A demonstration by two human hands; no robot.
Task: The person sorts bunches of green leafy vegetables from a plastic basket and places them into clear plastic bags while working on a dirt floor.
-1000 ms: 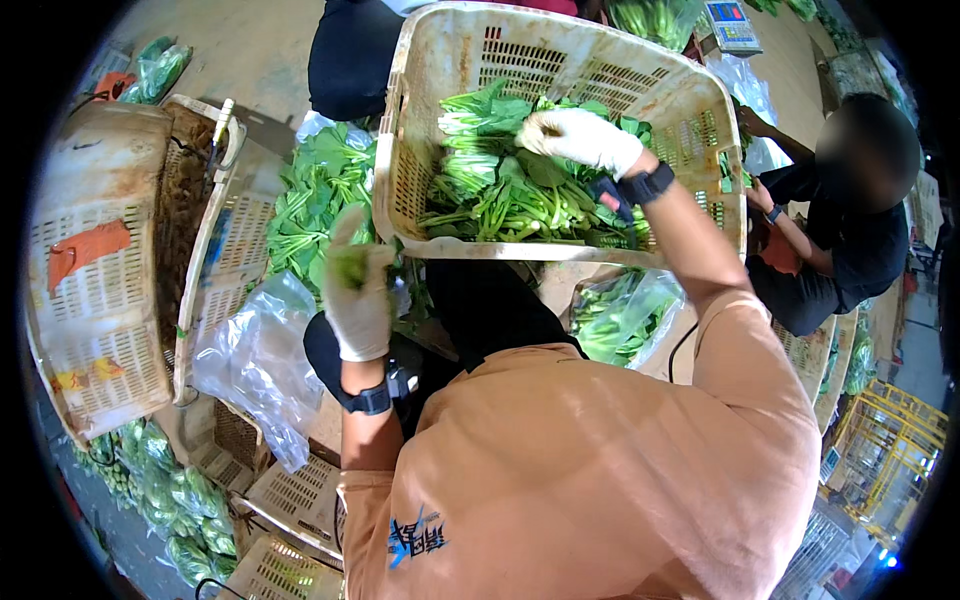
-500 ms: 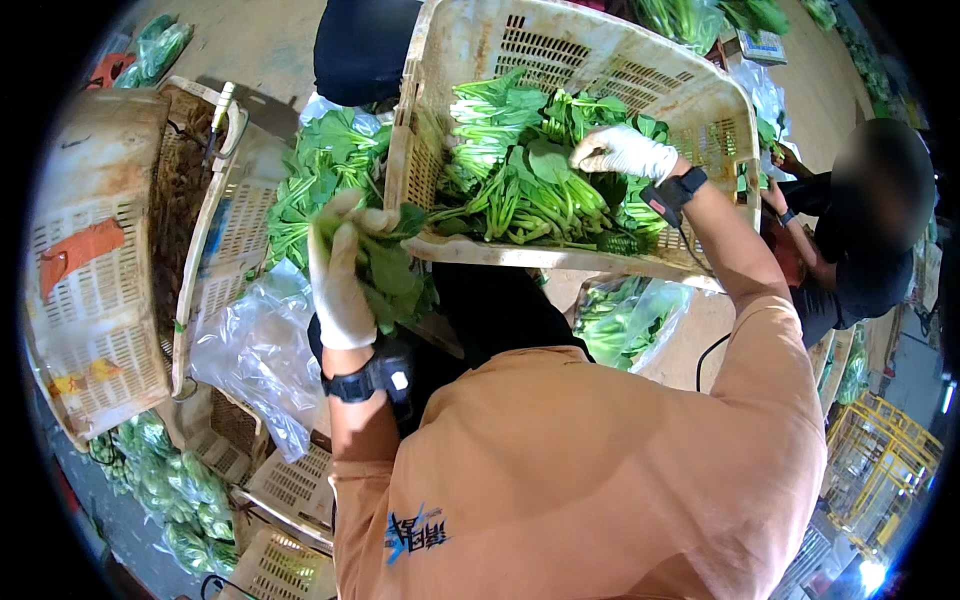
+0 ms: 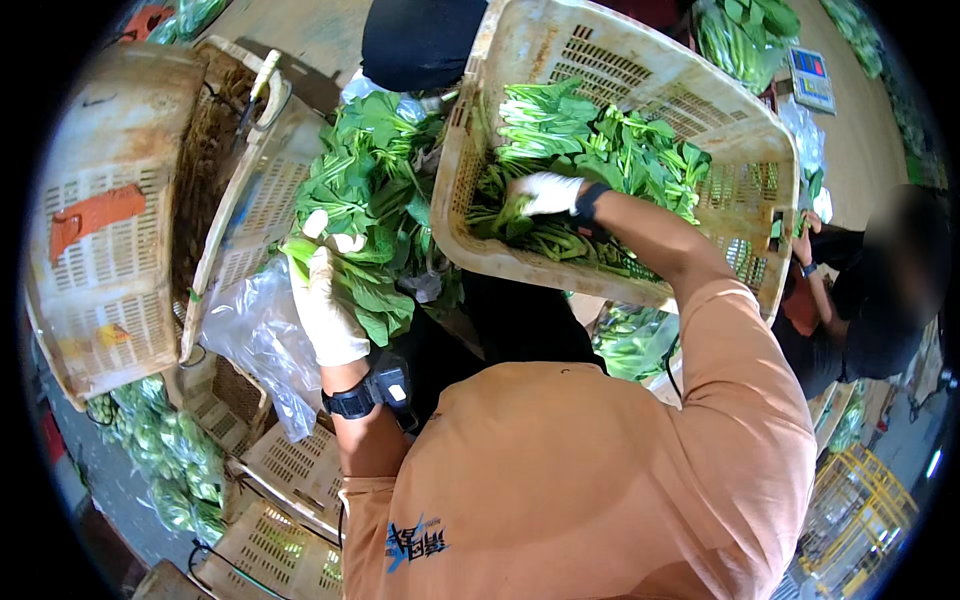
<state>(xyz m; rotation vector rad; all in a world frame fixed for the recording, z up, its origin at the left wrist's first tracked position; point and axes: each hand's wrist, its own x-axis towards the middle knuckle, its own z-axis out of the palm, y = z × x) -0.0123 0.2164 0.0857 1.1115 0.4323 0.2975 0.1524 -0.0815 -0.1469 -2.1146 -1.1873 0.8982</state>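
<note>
My left hand (image 3: 328,300), in a white glove, is closed around a small bunch of leafy greens (image 3: 375,295), pale stems up by the thumb and leaves hanging to the right. It is beside a pile of loose leafy greens (image 3: 365,150) left of the crate. My right hand (image 3: 545,195), also gloved, is down inside a tilted, stained plastic crate (image 3: 640,60). Its fingers close on stems of greens at the crate's left side; the fingertips are blurred and partly hidden. More leafy greens (image 3: 650,165) lie in the crate around that hand.
A clear plastic bag (image 3: 265,330) lies below my left hand. Stained crates (image 3: 110,230) stand at the left, a knife handle (image 3: 266,72) on one rim. Bagged greens (image 3: 170,450) sit at lower left. A scale (image 3: 811,78) is at upper right, a co-worker (image 3: 890,300) below it.
My right hand has moved left and down into the greens in the crate. My left hand has lowered slightly with its bunch, turning the stems into view. The whole view has shifted.
</note>
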